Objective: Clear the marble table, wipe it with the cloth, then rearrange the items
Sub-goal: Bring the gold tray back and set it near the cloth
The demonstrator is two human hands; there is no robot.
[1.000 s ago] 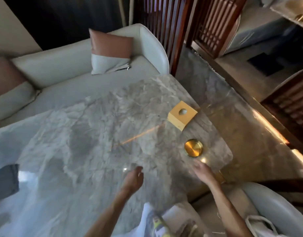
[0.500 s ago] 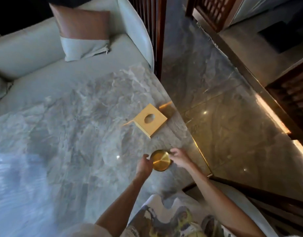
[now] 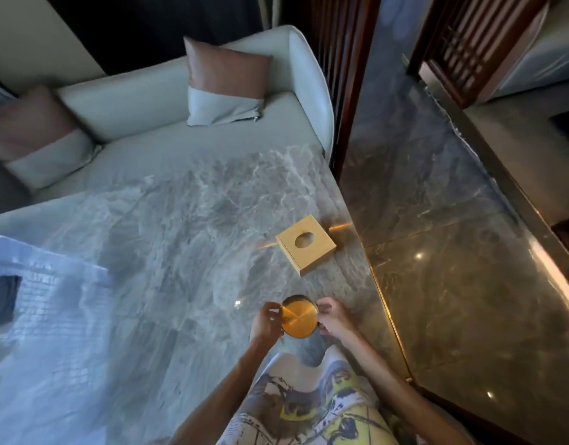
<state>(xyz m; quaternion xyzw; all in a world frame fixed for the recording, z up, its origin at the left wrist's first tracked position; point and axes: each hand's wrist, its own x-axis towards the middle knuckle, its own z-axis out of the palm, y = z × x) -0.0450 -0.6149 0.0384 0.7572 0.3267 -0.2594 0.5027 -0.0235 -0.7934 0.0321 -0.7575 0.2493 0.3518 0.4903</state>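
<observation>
A: We are looking down at a grey marble table [image 3: 167, 239] with pale veining. Near its right edge, close to us, both of our hands grasp a round gold tin [image 3: 298, 320], its brushed lid facing up.

B: How do we hold it?

A: Our left hand [image 3: 266, 323] curls round the tin's left side, fingers and thumb pressed to its rim. Our right hand [image 3: 334, 318] pinches the right side the same way. We cannot tell whether the tin rests on the marble or sits just above it.

B: What else is on the table?

A: A square wooden box [image 3: 305, 244] with an oval hole in its top lies farther from us, near the same right edge and apart from the tin. At the far left edge of the view a dark flat shape [image 3: 2, 300] shows; we cannot tell what it is.

B: And around the table?

A: A pale sofa [image 3: 167, 91] stands beyond the table, with a two-tone cushion [image 3: 227, 88], brown above and grey below, leaning on its back. A polished stone floor [image 3: 444, 268] lies to the right.
</observation>
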